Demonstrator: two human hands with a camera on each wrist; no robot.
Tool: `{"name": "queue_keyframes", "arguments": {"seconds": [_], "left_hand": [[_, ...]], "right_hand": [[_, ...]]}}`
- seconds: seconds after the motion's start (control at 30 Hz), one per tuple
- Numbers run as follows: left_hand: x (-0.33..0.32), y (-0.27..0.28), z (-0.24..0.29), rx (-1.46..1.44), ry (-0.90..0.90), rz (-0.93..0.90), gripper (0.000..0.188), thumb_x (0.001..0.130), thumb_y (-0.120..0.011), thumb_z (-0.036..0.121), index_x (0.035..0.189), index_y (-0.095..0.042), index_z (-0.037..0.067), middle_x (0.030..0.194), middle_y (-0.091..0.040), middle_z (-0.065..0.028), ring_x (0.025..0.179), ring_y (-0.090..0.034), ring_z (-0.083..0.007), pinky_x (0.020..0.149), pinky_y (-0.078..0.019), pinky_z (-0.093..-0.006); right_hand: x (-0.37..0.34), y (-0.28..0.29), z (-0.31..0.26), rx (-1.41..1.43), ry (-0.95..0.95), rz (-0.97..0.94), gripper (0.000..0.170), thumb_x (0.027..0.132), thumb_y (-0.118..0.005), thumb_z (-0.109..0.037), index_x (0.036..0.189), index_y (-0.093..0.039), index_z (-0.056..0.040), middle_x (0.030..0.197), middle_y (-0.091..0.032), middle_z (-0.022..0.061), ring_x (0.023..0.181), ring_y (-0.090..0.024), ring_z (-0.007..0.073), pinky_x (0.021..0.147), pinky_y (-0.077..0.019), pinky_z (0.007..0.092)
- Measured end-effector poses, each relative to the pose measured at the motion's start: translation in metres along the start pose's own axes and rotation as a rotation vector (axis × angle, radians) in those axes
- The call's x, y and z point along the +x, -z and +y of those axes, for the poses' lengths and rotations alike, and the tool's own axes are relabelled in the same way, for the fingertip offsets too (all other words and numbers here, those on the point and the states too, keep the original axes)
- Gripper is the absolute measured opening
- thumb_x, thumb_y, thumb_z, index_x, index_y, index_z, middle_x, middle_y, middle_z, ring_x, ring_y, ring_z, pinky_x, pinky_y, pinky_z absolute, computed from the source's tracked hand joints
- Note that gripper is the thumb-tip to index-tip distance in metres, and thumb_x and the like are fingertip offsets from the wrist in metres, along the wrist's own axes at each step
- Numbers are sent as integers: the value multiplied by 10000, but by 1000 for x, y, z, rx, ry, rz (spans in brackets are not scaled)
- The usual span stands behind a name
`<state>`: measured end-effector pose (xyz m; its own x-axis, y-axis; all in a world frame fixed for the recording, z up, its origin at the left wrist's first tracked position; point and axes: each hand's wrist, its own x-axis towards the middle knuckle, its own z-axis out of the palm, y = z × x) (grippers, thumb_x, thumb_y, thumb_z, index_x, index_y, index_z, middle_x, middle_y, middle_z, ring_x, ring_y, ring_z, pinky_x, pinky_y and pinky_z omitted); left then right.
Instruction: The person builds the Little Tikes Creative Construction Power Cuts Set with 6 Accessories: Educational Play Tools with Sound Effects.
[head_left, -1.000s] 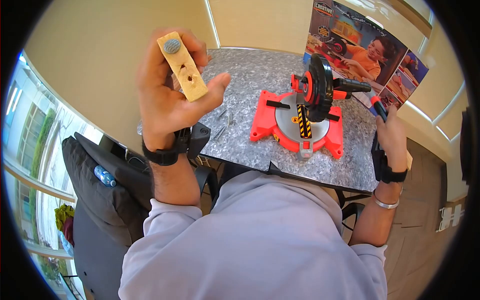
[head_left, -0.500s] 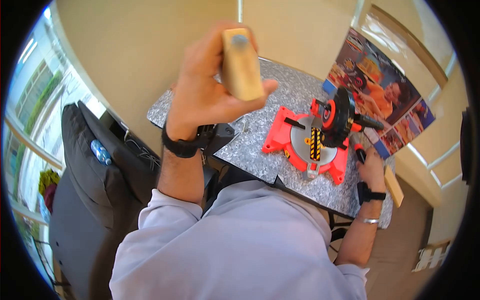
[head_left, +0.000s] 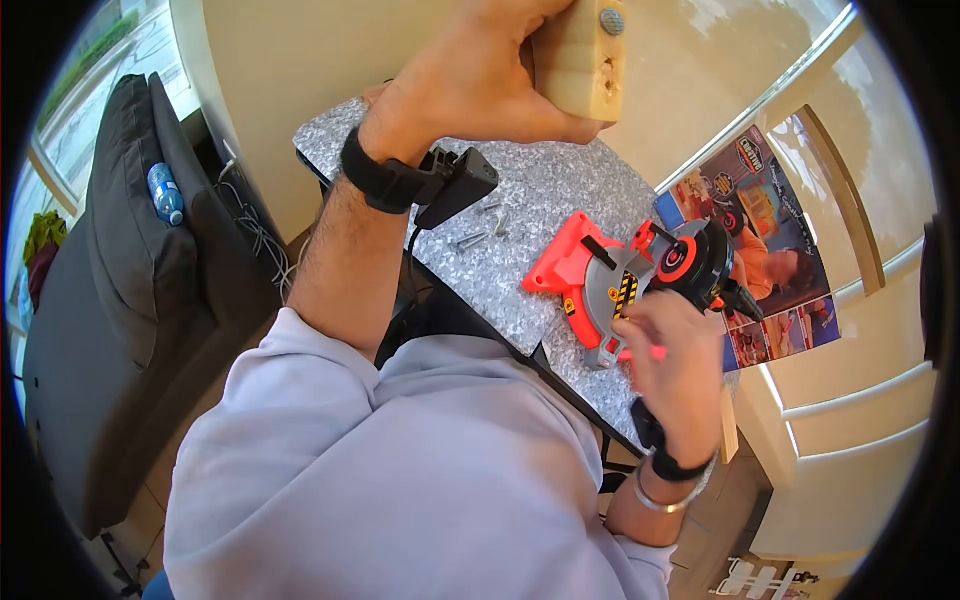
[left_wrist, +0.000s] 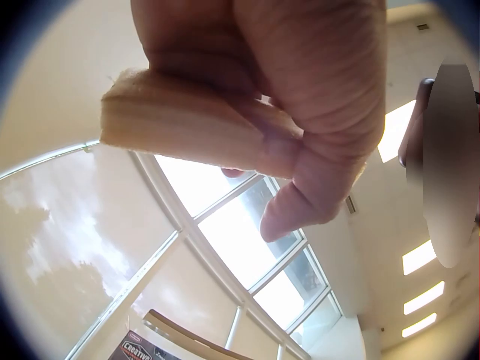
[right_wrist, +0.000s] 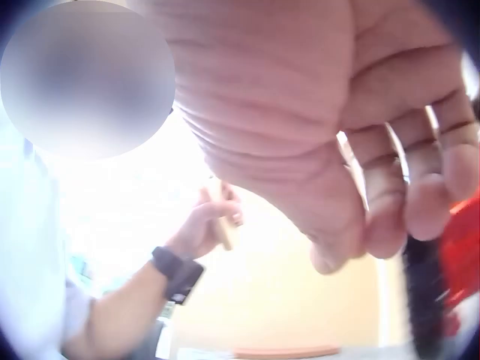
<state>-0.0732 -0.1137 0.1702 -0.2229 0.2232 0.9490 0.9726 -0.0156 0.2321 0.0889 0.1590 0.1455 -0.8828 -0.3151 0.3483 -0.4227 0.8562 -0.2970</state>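
Note:
High over the table, my left hand [head_left: 470, 85] grips a pale wooden block [head_left: 575, 65]. A grey screw head [head_left: 612, 21] sits in its face near one end, with rough holes below it. In the left wrist view the thumb and fingers wrap the block [left_wrist: 187, 124]. My right hand [head_left: 680, 370] hovers in front of a red and black toy mitre saw [head_left: 563, 255], overlapping its base. Nothing shows in that hand; in the right wrist view its fingers [right_wrist: 386, 221] hang loosely bent.
Several screws [head_left: 470, 241] lie on the grey speckled table [head_left: 540, 185], left of the saw. A printed product box [head_left: 752, 347] stands behind the saw at the right. Another wooden strip [head_left: 729, 425] is at the table's right edge. A dark couch with a bottle [head_left: 165, 194] is at left.
My right hand has let go of the red and black handled tool near the table's right side and moved left and up toward the saw. My left hand, with the block, has risen and moved right.

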Motion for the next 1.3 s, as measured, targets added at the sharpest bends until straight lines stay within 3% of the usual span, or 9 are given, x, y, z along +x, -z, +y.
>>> {"name": "queue_keyframes", "arguments": {"seconds": [0.07, 0.23, 0.37, 0.6, 0.73, 0.9, 0.97, 1.07, 1.3], "left_hand": [[1, 5, 2, 52, 30, -11, 755, 668, -946, 130, 1314, -574, 3, 1085, -633, -67, 1008, -601, -138, 910, -517, -308], [3, 7, 5, 6, 98, -38, 678, 672, -926, 125, 1258, -599, 24, 1023, -637, -73, 951, -614, -150, 853, -524, -308], [7, 5, 1, 102, -58, 0, 599, 682, -901, 133, 1195, -612, 20, 955, -627, -103, 878, -622, -181, 792, -520, -310], [7, 5, 4, 54, 43, -56, 602, 691, -897, 157, 1201, -608, 20, 939, -622, -120, 851, -624, -223, 769, -516, -333], [8, 2, 11, 125, -24, -37, 615, 689, -915, 183, 1201, -612, 28, 938, -624, -125, 846, -628, -246, 762, -515, -349], [9, -2, 9, 215, -19, -87, 615, 710, -934, 208, 1198, -614, 12, 937, -639, -110, 840, -630, -218, 757, -518, -336], [13, -11, 14, 295, -124, -77, 525, 686, -970, 153, 1081, -630, 82, 901, -619, 3, 769, -588, -117, 674, -489, -259], [11, -24, 18, 222, -65, -104, 508, 696, -960, 151, 1081, -635, 92, 898, -624, -4, 768, -593, -128, 673, -489, -274], [15, -61, 41, 173, -115, -245, 469, 671, -949, 108, 1023, -639, 92, 866, -633, -21, 752, -602, -170, 664, -485, -299]], "right_hand": [[30, -28, -4, -147, 242, -23, 172, 841, -779, -102, 911, -642, -26, 859, -663, 147, 817, -678, 349, 689, -542, 453], [92, -103, 6, -292, 381, -167, 185, 854, -772, -167, 933, -665, -38, 873, -692, 154, 860, -699, 357, 707, -576, 460], [115, -151, 21, -355, 316, -188, 167, 841, -775, -150, 932, -683, -44, 874, -708, 174, 874, -716, 370, 725, -592, 473], [129, -179, 39, -289, 174, -221, 151, 835, -773, -152, 856, -690, -27, 831, -700, 199, 840, -710, 408, 746, -564, 499], [117, -154, 25, -272, 246, -71, 100, 869, -625, -82, 858, -694, -11, 832, -697, 213, 815, -724, 398, 699, -595, 505], [78, -68, -5, 40, 237, 105, 37, 833, -684, -39, 849, -659, -17, 818, -680, 171, 745, -709, 345, 658, -571, 441], [56, -37, -8, 233, 175, 280, 93, 812, -723, 3, 867, -652, -21, 802, -663, 136, 695, -686, 283, 630, -547, 376], [19, 10, -1, 236, 183, 329, 115, 821, -737, 30, 916, -688, -13, 796, -659, 89, 663, -633, 176, 601, -493, 300], [-60, 44, 10, 749, 97, 585, 133, 863, -794, -2, 953, -712, 51, 830, -705, 98, 696, -617, 192, 703, -477, 291]]}}
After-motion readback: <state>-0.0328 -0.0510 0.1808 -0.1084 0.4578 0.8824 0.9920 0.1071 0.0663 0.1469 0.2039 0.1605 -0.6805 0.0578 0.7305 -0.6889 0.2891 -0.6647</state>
